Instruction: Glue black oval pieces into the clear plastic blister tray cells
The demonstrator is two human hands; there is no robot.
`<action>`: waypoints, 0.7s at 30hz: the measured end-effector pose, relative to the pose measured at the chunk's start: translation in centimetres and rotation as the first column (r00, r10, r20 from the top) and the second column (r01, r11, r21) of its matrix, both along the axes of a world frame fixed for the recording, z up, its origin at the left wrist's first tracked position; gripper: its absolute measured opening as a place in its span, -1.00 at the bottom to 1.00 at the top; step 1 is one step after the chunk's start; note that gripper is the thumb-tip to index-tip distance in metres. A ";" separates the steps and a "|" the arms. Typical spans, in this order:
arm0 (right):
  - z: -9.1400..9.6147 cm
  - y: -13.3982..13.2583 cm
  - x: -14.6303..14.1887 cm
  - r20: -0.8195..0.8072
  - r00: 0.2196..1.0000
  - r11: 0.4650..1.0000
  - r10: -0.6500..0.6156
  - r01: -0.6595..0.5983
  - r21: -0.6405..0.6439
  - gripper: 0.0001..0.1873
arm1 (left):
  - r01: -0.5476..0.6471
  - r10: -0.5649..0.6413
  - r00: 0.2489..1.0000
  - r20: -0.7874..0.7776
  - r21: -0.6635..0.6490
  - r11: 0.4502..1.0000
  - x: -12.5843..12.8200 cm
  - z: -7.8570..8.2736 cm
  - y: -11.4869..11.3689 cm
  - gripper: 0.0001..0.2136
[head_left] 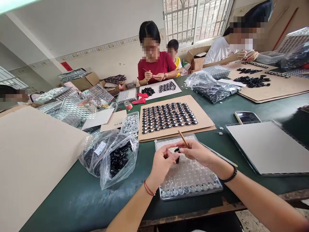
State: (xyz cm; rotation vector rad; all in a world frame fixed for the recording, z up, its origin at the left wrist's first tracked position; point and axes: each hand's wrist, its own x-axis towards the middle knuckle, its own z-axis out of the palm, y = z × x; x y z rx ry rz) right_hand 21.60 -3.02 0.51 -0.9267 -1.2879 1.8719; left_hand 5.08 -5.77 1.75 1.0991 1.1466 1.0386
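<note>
My left hand (166, 158) and my right hand (194, 150) meet above a clear plastic tray (193, 175) with rows of round pockets. Between my fingertips is a small glossy black oval piece (177, 157), partly hidden by the fingers. The left fingers pinch it, and the right fingertips touch its edge. A thin wooden stick (183, 138) is gripped in my right hand, pointing up and away. In the tray's near row the pockets hold pale round discs (181, 190). Just beyond lies a cardboard sheet (205, 119) with rows of black oval pieces (169, 117).
Left of the tray lies an open plastic bag (103, 161) of black pieces, beside a box of small silvery parts (130, 123). A lidded tray (267, 148) and a phone (246, 117) are on the right. Across the green table (72, 199) sit co-workers (156, 66) handling small parts.
</note>
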 end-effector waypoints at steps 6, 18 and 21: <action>-0.5 5.0 1.7 0.161 0.926 0.930 -0.342 0.309 0.198 -0.57 | -0.102 0.458 0.730 0.508 -0.581 0.807 -1.1 0.8 0.5 -0.88; -2.5 26.3 7.1 0.517 0.388 0.644 -0.763 0.392 0.656 -0.88 | -0.045 0.377 0.771 0.514 -0.546 0.837 -1.2 1.0 0.5 -0.70; -3.6 28.5 7.6 0.568 0.347 0.663 -0.746 0.309 0.682 -0.87 | -0.006 0.310 0.802 0.510 -0.512 0.859 -1.4 1.0 0.7 -0.80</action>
